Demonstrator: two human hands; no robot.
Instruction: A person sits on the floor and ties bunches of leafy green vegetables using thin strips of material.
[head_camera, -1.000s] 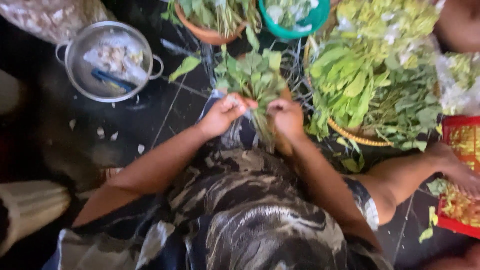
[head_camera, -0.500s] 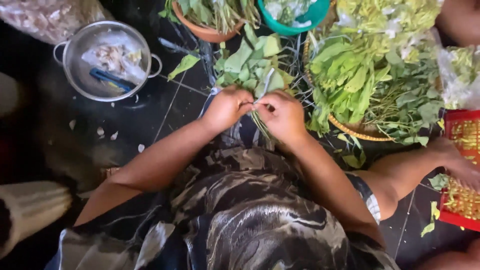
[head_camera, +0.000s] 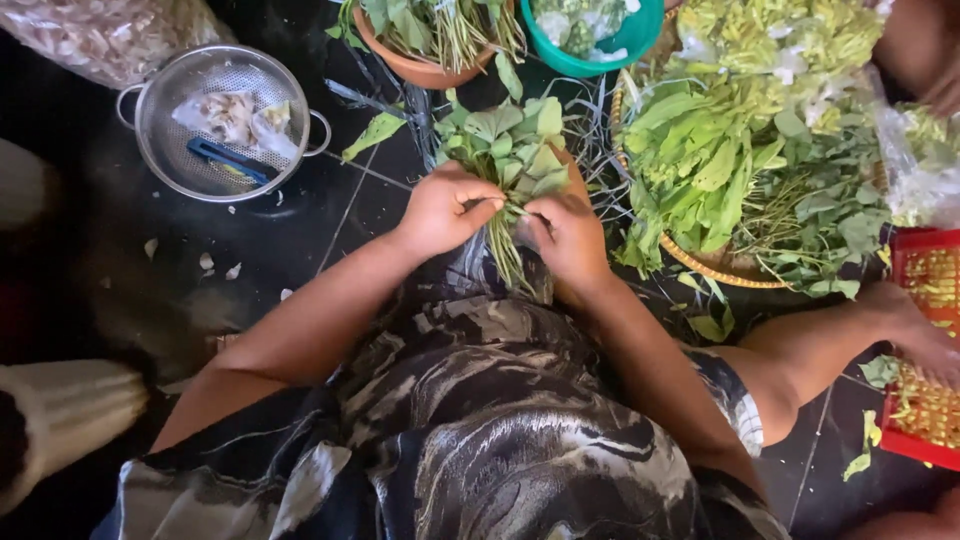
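The person is wearing a loose garment (head_camera: 470, 430) with a marbled pattern, black mixing with grey, white and beige swirls, and it is filling the lower middle of the frame. Both arms are showing bare from above the elbow to the left hand (head_camera: 445, 210) and the right hand (head_camera: 570, 238). At the lower right, a short patterned hem (head_camera: 735, 400) in black and white is covering the thigh, and the leg is showing bare below it.

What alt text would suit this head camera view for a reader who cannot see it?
Seen from above, a seated person's left hand and right hand grip a bunch of green leafy stems over a dark tiled floor, between a metal colander and a basket of greens.
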